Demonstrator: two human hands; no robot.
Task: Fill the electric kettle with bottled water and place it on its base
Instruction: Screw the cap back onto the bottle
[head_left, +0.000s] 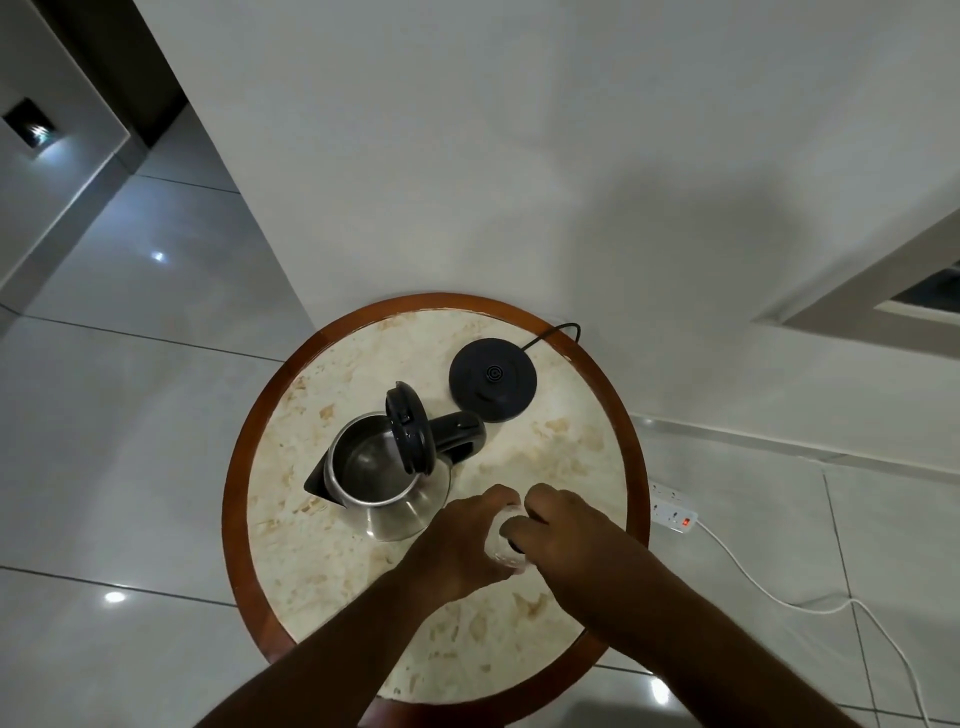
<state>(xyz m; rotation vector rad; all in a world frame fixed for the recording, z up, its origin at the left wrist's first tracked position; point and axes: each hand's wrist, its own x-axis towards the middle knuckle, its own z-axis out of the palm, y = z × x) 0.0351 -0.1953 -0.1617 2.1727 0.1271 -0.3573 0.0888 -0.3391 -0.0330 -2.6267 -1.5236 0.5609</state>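
Item one, as I logged it from the remote feed: a round table (260, 415) with a pale mottled stone top and a reddish-brown wooden rim, standing on glossy grey floor tiles against a plain wall. Item two: a stainless-steel electric kettle (387, 480) with black handle and spout, upright near the table's middle, off its base; its black lid (410, 434) stood hinged up, leaving the interior visible, spout aimed left. Whether any water lay inside I could not tell. Item three: the black round base (492, 379), flat on the table behind and to the right of the kettle, near it but not touching, with a black cord (553, 332) running off the far edge. Item four: a clear plastic bottle (506, 545), just right of the kettle's body and mostly hidden between the hands. The left hand (460, 540) was curled closed around the bottle's side; the right hand (561, 525) was closed over its top end, fingers bent at the cap area, though the cap itself was hidden from me. Item five: a white power strip (672, 509) on the floor to the right of the table, one red switch lit, a white cable (779, 597) trailing away across the tiles.
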